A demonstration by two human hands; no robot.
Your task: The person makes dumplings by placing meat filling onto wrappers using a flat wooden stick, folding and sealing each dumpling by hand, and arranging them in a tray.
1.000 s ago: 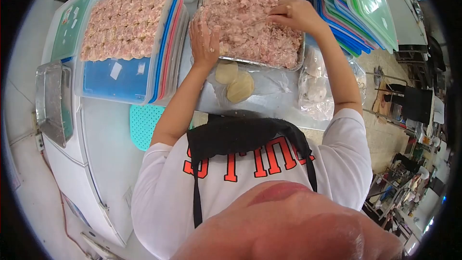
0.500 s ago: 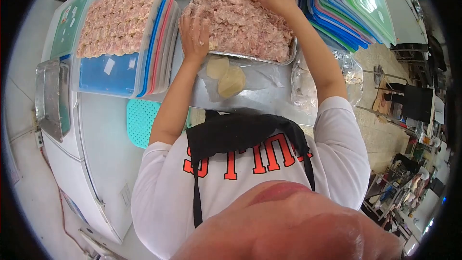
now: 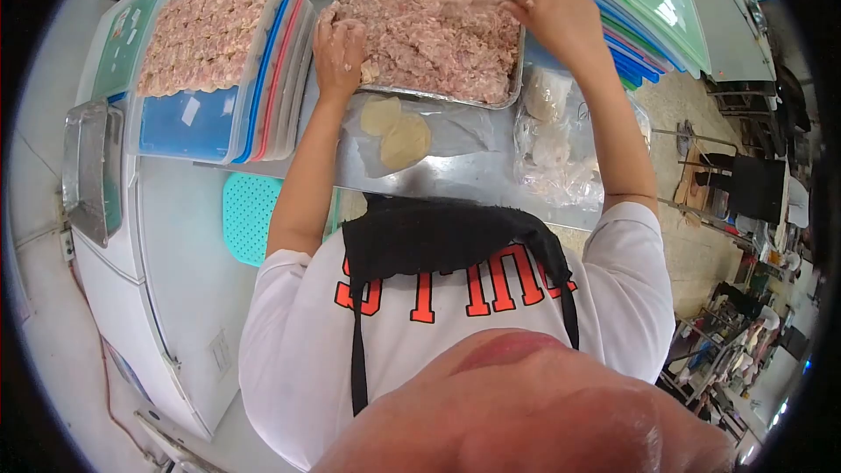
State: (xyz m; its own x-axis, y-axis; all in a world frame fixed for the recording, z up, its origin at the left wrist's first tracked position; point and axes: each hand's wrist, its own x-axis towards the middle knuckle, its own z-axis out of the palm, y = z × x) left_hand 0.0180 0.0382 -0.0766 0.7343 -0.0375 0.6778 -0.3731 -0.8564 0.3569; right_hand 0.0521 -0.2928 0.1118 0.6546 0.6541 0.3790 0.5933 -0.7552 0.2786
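Observation:
A metal tray (image 3: 499, 103) of pale pink minced meat (image 3: 429, 26) lies at the top centre. At its left edge, my left hand (image 3: 339, 57) has its fingers curled together; what they hold is hidden. Over the tray's right edge is my right hand (image 3: 559, 22), fingers pinched on something thin and blurred that I cannot make out. Round pale wrappers (image 3: 406, 142) rest on a clear plastic sheet (image 3: 460, 127) below the tray. Rows of small meat-filled pieces (image 3: 210, 31) cover much of the top container in the stack at left.
Coloured lids (image 3: 653, 0) are stacked at upper right. Plastic-wrapped packs (image 3: 552, 144) sit right of the wrappers. A turquoise perforated basket (image 3: 252, 219) is lower left, and an empty metal pan (image 3: 90, 171) stands farther left. Shelving with assorted items (image 3: 718, 350) is at far right.
My right hand has moved right, from over the meat to the tray's edge. My left hand has shifted slightly left, and its fingers are more curled. The whole tray appears slightly farther left.

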